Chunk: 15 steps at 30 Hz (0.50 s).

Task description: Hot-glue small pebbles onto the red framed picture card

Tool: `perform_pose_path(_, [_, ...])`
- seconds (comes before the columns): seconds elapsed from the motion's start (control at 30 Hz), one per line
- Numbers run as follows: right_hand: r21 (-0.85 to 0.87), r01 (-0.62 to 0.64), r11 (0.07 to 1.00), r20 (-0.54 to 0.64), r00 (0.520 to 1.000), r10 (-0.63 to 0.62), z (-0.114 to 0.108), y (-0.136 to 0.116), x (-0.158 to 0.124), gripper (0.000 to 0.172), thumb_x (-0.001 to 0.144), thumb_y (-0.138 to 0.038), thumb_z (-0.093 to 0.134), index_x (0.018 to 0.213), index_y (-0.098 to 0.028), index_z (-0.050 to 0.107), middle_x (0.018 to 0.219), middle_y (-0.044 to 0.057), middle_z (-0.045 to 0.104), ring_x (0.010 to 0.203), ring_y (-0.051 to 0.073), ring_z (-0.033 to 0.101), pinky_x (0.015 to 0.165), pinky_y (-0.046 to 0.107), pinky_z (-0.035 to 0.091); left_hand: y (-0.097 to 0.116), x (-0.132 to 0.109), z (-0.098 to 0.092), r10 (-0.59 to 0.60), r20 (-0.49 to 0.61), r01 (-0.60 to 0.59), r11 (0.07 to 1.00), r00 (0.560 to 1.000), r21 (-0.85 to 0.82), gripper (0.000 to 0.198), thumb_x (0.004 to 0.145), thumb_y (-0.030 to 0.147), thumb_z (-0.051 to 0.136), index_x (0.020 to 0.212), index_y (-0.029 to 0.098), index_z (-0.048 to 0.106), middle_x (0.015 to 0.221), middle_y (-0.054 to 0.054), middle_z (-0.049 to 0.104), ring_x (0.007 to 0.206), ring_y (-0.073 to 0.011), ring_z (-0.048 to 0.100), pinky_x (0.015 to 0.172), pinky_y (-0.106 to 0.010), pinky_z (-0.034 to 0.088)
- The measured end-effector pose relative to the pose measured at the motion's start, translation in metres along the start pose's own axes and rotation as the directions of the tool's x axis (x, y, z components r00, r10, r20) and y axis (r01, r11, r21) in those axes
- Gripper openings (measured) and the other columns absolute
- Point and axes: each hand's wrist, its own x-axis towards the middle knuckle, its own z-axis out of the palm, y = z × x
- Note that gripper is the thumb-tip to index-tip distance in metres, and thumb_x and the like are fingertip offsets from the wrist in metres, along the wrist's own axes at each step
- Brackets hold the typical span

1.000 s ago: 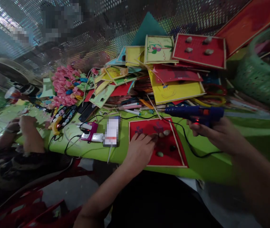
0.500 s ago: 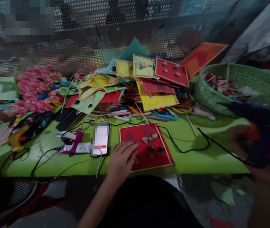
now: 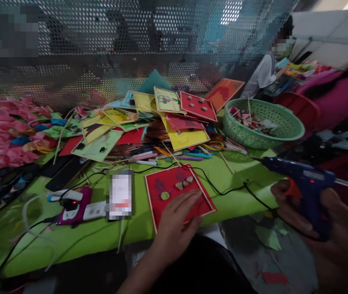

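Observation:
My left hand (image 3: 180, 226) lies over the right part of a red card (image 3: 154, 200) with thin stick edging. Its fingers are stretched out, covering part of the card, and whatever is under them is hidden. Several small stones (image 3: 186, 182) sit in a row just above the fingers. Further left on the card is a pale green round piece (image 3: 164, 196) beside purple drawn marks. My right hand (image 3: 342, 228) grips a blue hot glue gun (image 3: 304, 173) with an orange trigger and a red light. The gun's nozzle points left, apart from the card, and a glue stick protrudes behind.
A phone (image 3: 120, 194) and a purple power strip (image 3: 75, 208) lie left of the card. A black cord (image 3: 206, 179) crosses behind it. Further back are piled cards (image 3: 186, 136), pink paper petals (image 3: 8, 130) and a green basket (image 3: 264, 141). Another person (image 3: 264, 71) is beyond.
My left hand has shifted right across the card, uncovering the pale green piece and covering the stones there. The view has turned right, and the glue gun now shows fully.

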Motion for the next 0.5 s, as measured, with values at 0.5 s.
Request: perform_pose_path(0.5, [-0.172, 0.166, 0.971, 0.017, 0.986, -0.166, -0.019, 0.023, 0.057, 0.057, 0.077, -0.076, 0.059, 0.094, -0.022, 0.069, 0.088, 0.008, 0.068, 0.058, 0.016, 0.056, 0.051, 0.029, 0.051, 0.023, 0.005, 0.092, 0.200, 0.681, 0.320, 0.767, 0.704, -0.556, 0.074, 0.089, 0.054, 0.062, 0.152, 0.020, 0.042, 0.153, -0.010, 0.050, 0.139, -0.0272, 0.050, 0.116, -0.042, 0.039])
